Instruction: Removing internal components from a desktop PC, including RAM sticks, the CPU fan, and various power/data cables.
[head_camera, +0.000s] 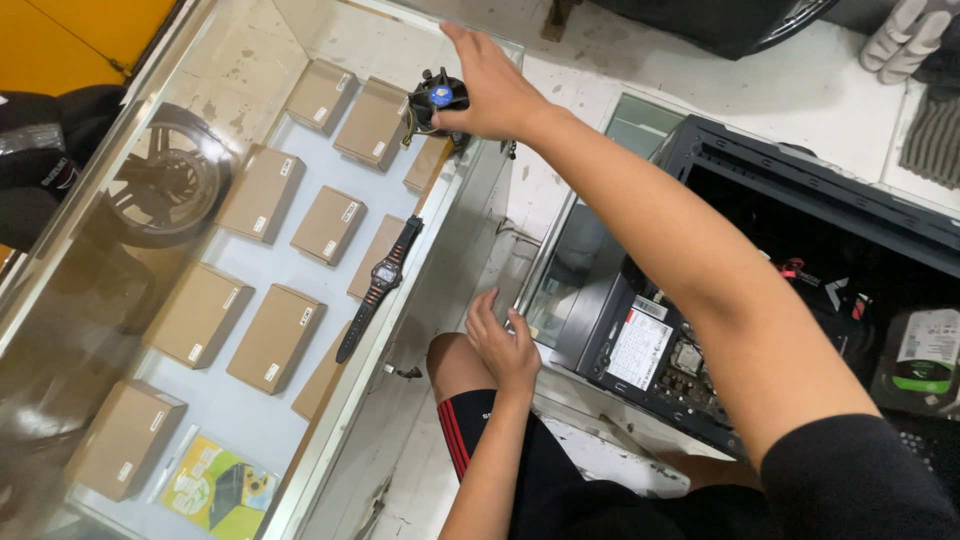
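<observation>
The right hand (495, 90) reaches out over the glass-topped desk (150, 330), fingers closed around a black cooler fan (437, 100) with a blue hub, which sits at the glass's near edge. The left hand (503, 350) rests loosely open on the person's knee, holding nothing, as far as the angle shows. A black wristwatch (382, 285) lies on the glass; brown boxes (272, 335) sit beneath. An open computer case (700, 330) lies on the floor.

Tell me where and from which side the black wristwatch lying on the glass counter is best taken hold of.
Probably at the case of the wristwatch, pinched across its two long sides from above. It lies flat and stretched out on the glass counter, straps extended, so the case is the thickest, stiffest part. The right hand is occupied at the cooler fan; the left hand rests on the knee.
</observation>
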